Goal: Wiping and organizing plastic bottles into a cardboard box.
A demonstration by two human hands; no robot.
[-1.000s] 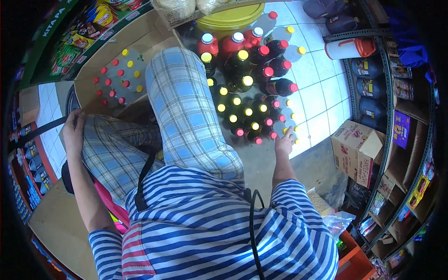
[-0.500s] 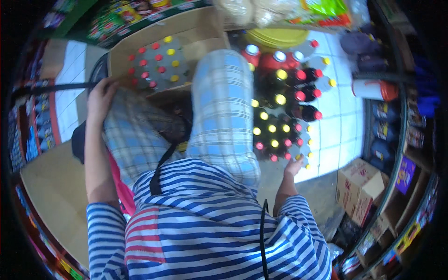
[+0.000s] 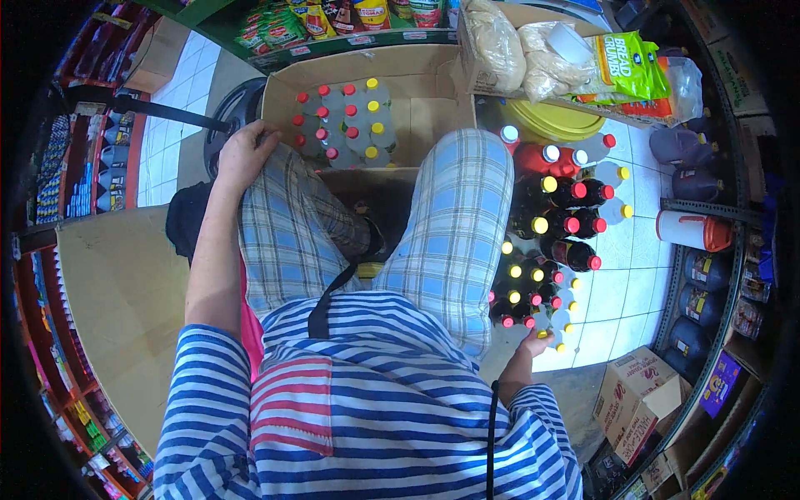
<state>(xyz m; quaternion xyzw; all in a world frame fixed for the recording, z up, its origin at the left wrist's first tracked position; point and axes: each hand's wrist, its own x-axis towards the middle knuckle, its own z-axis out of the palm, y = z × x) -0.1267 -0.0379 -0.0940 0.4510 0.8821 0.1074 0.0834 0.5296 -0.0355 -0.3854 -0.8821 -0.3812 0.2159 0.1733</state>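
Observation:
My left hand (image 3: 245,155) rests on my left knee, its fingers laid over the plaid cloth with nothing in them. Low on the right, my right hand (image 3: 527,345) has its fingers closed at the yellow cap (image 3: 543,334) of a clear bottle; much of that bottle is hidden. Around it stand small clear bottles (image 3: 565,327) with yellow caps and small dark bottles (image 3: 532,273) with red or yellow caps. Farther off are larger dark bottles (image 3: 575,252). In front of my knees, an open cardboard box (image 3: 425,100) holds clear bottles (image 3: 337,121) with red and yellow caps.
A yellow round lid (image 3: 554,121) lies behind the bottles, beside a box of bagged goods (image 3: 533,54). On the right are a shelf with a white and orange jug (image 3: 696,230) and a closed carton (image 3: 637,400). A flat cardboard sheet (image 3: 117,308) is at left.
The whole view has shifted, so everything appears lower and farther right. My left hand stays on my knee, and my right hand stays at the yellow-capped bottles.

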